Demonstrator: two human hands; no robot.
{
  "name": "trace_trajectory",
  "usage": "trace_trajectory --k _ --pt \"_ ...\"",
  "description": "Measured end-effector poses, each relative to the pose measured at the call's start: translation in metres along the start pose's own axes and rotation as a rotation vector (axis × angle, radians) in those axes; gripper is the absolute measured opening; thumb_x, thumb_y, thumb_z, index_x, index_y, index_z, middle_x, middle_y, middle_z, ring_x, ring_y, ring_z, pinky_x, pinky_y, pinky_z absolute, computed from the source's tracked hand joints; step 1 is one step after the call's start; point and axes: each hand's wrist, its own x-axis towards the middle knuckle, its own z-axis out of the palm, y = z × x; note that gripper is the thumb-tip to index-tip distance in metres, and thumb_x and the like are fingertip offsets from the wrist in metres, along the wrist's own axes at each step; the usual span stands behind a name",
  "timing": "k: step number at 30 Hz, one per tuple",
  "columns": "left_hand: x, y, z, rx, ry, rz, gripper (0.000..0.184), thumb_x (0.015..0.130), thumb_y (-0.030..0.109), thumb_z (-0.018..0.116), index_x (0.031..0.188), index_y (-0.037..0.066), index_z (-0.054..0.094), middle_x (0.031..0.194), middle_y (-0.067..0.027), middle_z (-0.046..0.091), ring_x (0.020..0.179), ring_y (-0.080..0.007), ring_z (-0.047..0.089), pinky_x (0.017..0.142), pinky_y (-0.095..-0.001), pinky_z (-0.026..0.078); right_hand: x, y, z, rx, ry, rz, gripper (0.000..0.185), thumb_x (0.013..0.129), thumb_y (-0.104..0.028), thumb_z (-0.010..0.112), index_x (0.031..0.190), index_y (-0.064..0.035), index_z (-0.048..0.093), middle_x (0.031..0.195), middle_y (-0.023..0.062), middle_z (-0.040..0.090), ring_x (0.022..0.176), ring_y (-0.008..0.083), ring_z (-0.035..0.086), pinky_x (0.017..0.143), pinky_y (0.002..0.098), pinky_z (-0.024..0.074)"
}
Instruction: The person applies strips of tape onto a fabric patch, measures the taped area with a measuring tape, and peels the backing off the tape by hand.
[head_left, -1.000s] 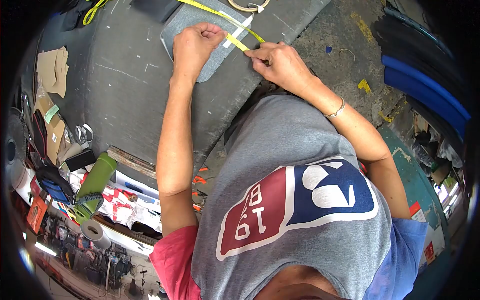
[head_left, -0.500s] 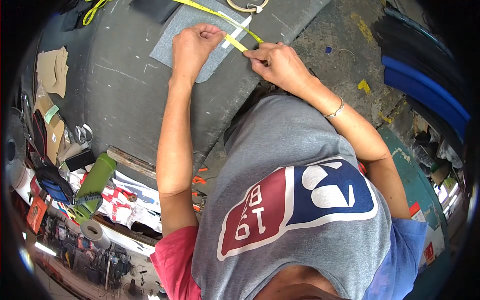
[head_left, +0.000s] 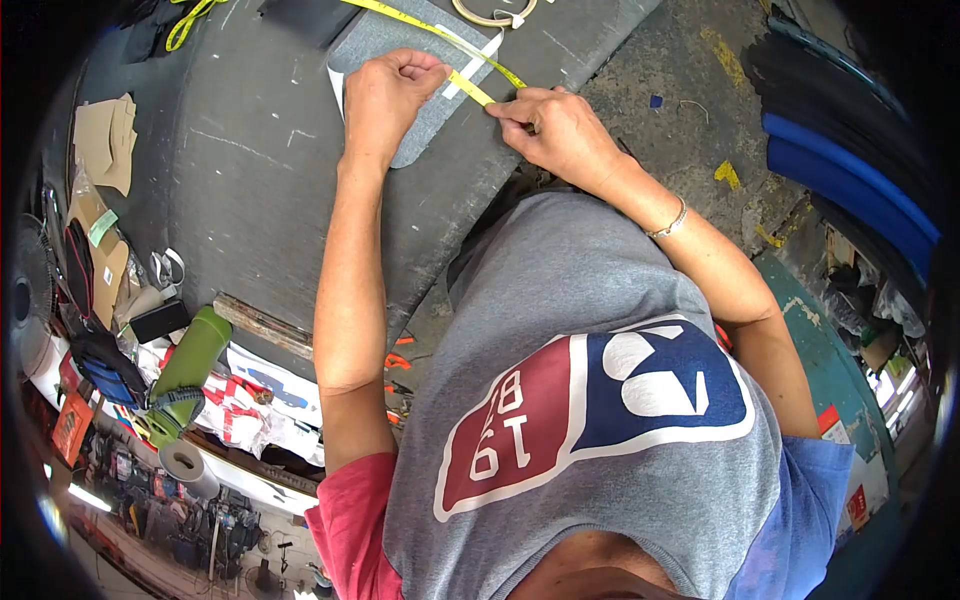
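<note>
A yellow tape measure [head_left: 405, 18] stretches over a grey piece of material [head_left: 428, 125] on the dark table. My left hand [head_left: 385, 95] pinches the tape near its thumb and fingertips, above the grey piece. To the right, my right hand [head_left: 550, 115] grips the tape close to the table's edge, where the tape doubles back in a loop. A white strip [head_left: 480, 60] lies across the grey piece, partly under the tape. The grey piece's left edge is curled up beside my left hand, showing a pale underside.
The dark table [head_left: 250, 160] carries brown paper pieces [head_left: 105, 140] at left and a ring-shaped roll [head_left: 490, 12] at the top. A green cylindrical item [head_left: 190, 360] and mixed clutter lie lower left. Blue and black rolled material [head_left: 850, 180] stands at right beyond the floor.
The left edge of the grey piece lay flat half a second ago and is now curled up, as it was earlier. Both hands have barely moved and keep hold of the tape.
</note>
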Motion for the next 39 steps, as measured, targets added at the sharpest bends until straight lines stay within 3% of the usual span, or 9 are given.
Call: trace_trajectory --k 31,34,39 --pt "0.0 -0.003 0.0 0.01 0.002 0.023 0.021 0.087 0.02 0.084 0.096 0.002 0.08 0.075 -0.0015 0.073 0.064 -0.0056 0.063 0.062 -0.0234 0.052 0.001 -0.002 -0.004 0.044 -0.041 0.046 0.024 0.09 -0.016 0.066 0.109 -0.0076 0.078 0.092 0.0113 0.073 0.085 0.0339 0.072 0.089 0.0489 0.056" --pt "-0.001 -0.003 0.001 0.019 0.008 0.006 0.025 0.088 0.024 0.083 0.097 0.002 0.079 0.074 -0.0016 0.072 0.064 -0.0066 0.063 0.062 -0.0244 0.052 0.003 -0.005 -0.013 -0.031 -0.013 0.0 0.023 0.091 -0.015 0.066 0.109 -0.0072 0.076 0.094 0.0109 0.073 0.089 0.0337 0.072 0.091 0.0503 0.0555" --pt "-0.008 0.003 0.006 0.057 0.061 -0.007 0.034 0.096 0.036 0.073 0.102 0.002 0.072 0.081 -0.0056 0.071 0.07 -0.0156 0.066 0.069 -0.0326 0.053 0.023 0.0 -0.048 -0.277 0.073 -0.069 0.017 0.092 -0.018 0.068 0.106 -0.0087 0.073 0.094 0.0083 0.073 0.091 0.0314 0.072 0.087 0.0538 0.0537"
